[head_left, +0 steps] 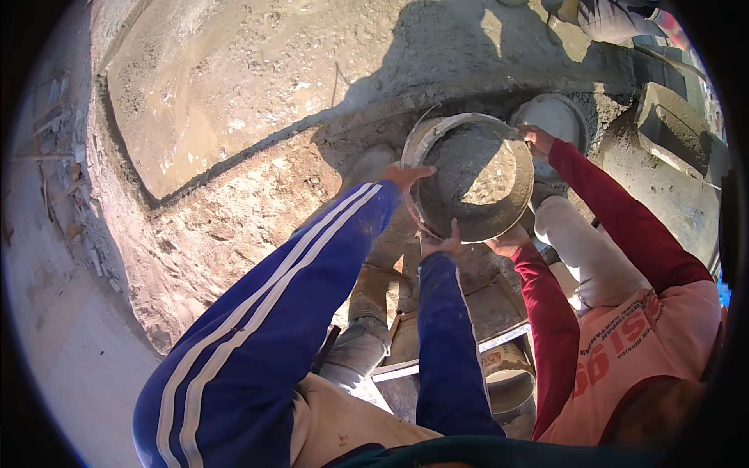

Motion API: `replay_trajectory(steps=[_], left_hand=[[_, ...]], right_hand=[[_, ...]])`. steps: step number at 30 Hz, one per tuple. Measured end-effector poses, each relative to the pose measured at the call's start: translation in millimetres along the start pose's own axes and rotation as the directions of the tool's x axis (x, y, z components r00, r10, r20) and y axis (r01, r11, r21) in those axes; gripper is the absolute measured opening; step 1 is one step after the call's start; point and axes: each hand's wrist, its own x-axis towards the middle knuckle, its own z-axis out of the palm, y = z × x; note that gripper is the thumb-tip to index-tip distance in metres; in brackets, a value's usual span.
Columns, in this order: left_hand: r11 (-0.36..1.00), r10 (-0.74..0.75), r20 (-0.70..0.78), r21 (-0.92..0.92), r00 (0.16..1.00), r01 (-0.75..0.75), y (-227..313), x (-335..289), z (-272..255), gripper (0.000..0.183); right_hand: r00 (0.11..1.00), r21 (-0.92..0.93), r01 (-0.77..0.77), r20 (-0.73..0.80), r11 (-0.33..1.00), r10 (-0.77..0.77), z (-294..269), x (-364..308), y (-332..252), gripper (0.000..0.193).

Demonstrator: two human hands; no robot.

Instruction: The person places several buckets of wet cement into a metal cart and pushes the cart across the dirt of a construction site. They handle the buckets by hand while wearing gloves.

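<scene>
A round bucket with wet grey cement inside is held between me and a person in red sleeves. My left hand grips its left rim, thumb lying over the edge. Under the near side, my right hand supports the bucket, with its thumb up on the rim. The other person's hands hold the opposite side: one hand at the upper right rim, the other hand at the lower right. My fingers beneath the bucket are partly hidden.
Wet concrete spreads beyond a raised edge at the upper left. A pale round bucket stands behind the held one. At the right lies a cement-coated trough. Another bucket is below our arms. A person's foot shows at top right.
</scene>
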Motion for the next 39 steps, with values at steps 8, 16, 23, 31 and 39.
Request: replay_trajectory(steps=[8, 16, 23, 31, 39], left_hand=[[0.959, 0.160, -0.030, 0.240, 0.987, -0.148, 3.1, 6.4, -0.9, 0.055], [0.878, 0.149, 0.065, 0.450, 0.987, -0.162, -30.4, -28.7, -25.7, 0.041], [0.647, 0.321, 0.395, 0.573, 0.861, -0.504, -108.4, -63.5, 29.4, 0.046], [0.964, 0.155, 0.438, 0.128, 0.886, -0.232, -57.3, -391.2, 25.7, 0.014], [0.753, 0.275, 0.761, 0.209, 0.588, -0.624, -83.9, -539.5, 89.8, 0.022]], right_hand=[[0.998, 0.102, 0.054, 0.013, 0.993, -0.056, -19.9, 35.2, 11.8, 0.036], [0.990, 0.131, 0.129, 0.042, 0.983, -0.135, -64.4, 48.2, 36.6, 0.020], [0.976, 0.333, 0.190, -0.163, 0.923, -0.142, -135.7, -126.4, 37.4, 0.018], [0.890, 0.081, 0.400, -0.271, 0.913, -0.365, -241.0, -354.5, 1.5, 0.024], [0.731, -0.249, 0.605, -0.203, 0.756, -0.651, -376.4, -499.1, -36.1, 0.042]])
